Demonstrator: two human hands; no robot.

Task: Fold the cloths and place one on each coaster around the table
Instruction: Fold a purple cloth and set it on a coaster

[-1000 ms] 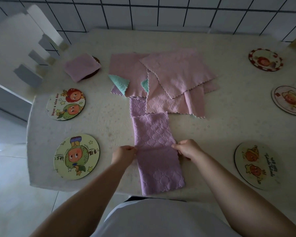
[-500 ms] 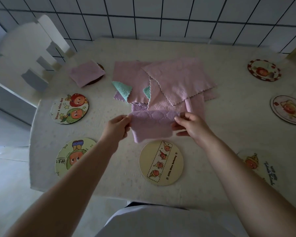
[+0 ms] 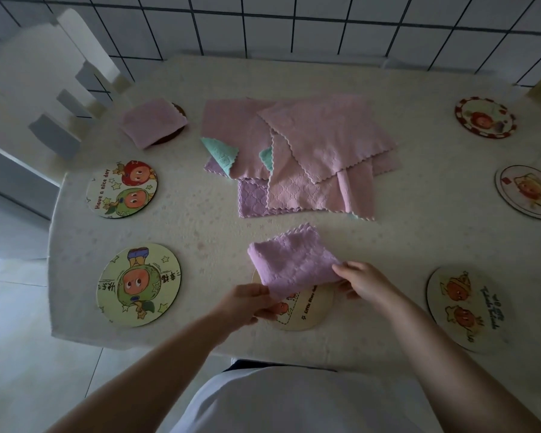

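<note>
Folded purple cloth (image 3: pixel 289 260) was pinched at its near corners by left hand (image 3: pixel 247 303) and right hand (image 3: pixel 364 281), held partly over the near-edge coaster (image 3: pixel 306 310), nearer than the cloth pile (image 3: pixel 300 154).

The cloth (image 3: pixel 289 260) I hold is lilac with a quilted diamond weave and scalloped edge. The pile (image 3: pixel 303 151) at upper centre is mostly pink, wavy-edged, with teal corners and one lilac piece. The coaster (image 3: pixel 306 310) under my cloth is cream with red-orange cartoon figures. At lower left, a coaster (image 3: pixel 139 284) is pale green with stars. The table (image 3: pixel 200 232) is speckled cream.
</note>
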